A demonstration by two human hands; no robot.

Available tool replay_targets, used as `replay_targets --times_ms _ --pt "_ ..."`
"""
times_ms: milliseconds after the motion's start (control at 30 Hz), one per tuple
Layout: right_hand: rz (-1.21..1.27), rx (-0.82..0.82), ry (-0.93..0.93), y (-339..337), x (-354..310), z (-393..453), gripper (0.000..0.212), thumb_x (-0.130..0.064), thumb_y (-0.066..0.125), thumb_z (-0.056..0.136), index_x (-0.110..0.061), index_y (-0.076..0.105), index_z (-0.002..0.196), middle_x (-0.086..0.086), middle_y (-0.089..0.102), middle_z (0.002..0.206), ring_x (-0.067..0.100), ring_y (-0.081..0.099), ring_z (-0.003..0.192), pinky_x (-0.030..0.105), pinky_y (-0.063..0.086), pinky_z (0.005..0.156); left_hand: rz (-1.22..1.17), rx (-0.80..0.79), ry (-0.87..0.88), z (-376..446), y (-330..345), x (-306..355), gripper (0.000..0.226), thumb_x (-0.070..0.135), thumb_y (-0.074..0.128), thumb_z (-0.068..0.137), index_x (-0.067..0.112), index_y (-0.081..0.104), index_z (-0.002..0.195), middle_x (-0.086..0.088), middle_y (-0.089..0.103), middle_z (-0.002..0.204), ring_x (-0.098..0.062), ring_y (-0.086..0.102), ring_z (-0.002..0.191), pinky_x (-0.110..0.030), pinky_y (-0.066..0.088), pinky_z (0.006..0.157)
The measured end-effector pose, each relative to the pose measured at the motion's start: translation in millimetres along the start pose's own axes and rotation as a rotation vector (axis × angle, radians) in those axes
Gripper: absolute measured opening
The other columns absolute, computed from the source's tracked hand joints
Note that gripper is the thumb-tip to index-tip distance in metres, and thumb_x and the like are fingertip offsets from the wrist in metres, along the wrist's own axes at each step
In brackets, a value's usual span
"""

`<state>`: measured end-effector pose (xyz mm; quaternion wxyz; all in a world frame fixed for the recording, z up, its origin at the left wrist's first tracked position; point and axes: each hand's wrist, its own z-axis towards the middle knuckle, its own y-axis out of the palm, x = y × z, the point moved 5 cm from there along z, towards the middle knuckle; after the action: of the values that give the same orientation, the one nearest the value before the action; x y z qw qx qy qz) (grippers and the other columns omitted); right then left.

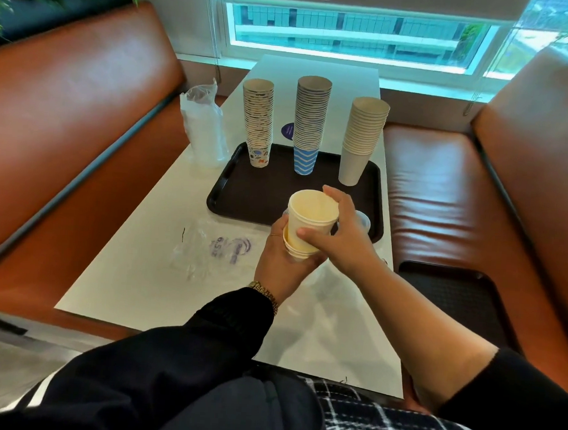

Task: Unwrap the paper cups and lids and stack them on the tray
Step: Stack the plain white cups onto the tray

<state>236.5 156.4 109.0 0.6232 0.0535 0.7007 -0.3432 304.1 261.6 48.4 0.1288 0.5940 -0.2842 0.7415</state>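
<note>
A short stack of cream paper cups (308, 226) is held mouth-up just above the near edge of the dark tray (264, 193), over the white bench (133, 272). The left hand (283, 258) cups the bottom of the stack, fingers curled round it; a gold watch (264, 291) sits on that wrist. The right hand (338, 231) has its grip closed on the upper cup, thumb on the near side and fingers over the far rim.

On the left of the bench stands a clear bag of lids (203, 130), still wrapped. Nearer, an emptied plastic wrapper (207, 250) lies flat; its purple print is too blurred to read. On the tray stand three tall upside-down stacks: patterned cups (257, 123), blue-striped cups (309, 126) and plain white cups (362, 140). A round purple sticker (288, 130) shows on the bench between the first two stacks, its writing unreadable. Something small and clear (363, 221) peeks out behind the right hand. Brown leather seats (66, 108) flank the bench on both sides.
</note>
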Motion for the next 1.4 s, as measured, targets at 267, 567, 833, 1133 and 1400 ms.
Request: replay_targets --times_ms 267,567,833,1133,1400 --pt "0.231 0.181 -0.144 -39 -38 29 0.082 -0.028 0.080 0.080 -0.031 0.030 0.145 -0.001 0.042 0.144 0.018 0.047 0.127 0.035 0.046 0.105 -0.013 0.007 -0.063 -1 1 -12 0.094 0.025 0.089 0.064 0.035 0.030 0.136 0.016 0.046 0.127 0.005 0.051 0.110 -0.005 0.041 0.084" --pt "0.115 0.486 -0.227 -136 -75 159 0.094 -0.038 0.081 0.070 -0.014 0.035 0.147 0.005 0.045 0.144 0.020 0.046 0.129 0.036 0.040 0.110 0.020 0.010 -0.074 2 5 -13 0.091 0.031 0.089 0.064 0.036 0.028 0.132 0.014 0.043 0.128 -0.005 0.051 0.111 -0.019 0.043 0.095" --pt "-0.106 0.646 -0.140 -169 -65 242 0.095 -0.049 0.077 0.069 -0.021 0.034 0.149 0.000 0.045 0.146 0.021 0.044 0.133 0.041 0.040 0.111 0.072 0.001 -0.070 6 8 -28 0.092 0.070 0.078 0.055 0.050 0.027 0.129 0.036 0.034 0.127 0.001 0.046 0.117 -0.024 0.045 0.099" --pt "-0.378 0.405 0.134 -131 13 245 0.101 -0.048 0.080 0.071 -0.028 0.025 0.153 0.004 0.037 0.154 0.029 0.033 0.141 0.050 0.031 0.112 0.078 -0.002 -0.079 6 6 -31 0.097 0.076 0.074 0.051 0.051 0.027 0.133 0.035 0.037 0.131 0.004 0.046 0.120 -0.023 0.046 0.098" --pt "-0.320 0.457 -0.004 -134 4 205 0.099 -0.037 0.074 0.083 -0.026 0.010 0.157 0.004 0.014 0.164 0.021 0.012 0.151 0.043 0.016 0.121 0.063 -0.011 -0.067 8 6 -26 0.093 0.061 0.082 0.054 0.050 0.027 0.129 0.035 0.035 0.128 0.012 0.043 0.116 -0.010 0.040 0.091"
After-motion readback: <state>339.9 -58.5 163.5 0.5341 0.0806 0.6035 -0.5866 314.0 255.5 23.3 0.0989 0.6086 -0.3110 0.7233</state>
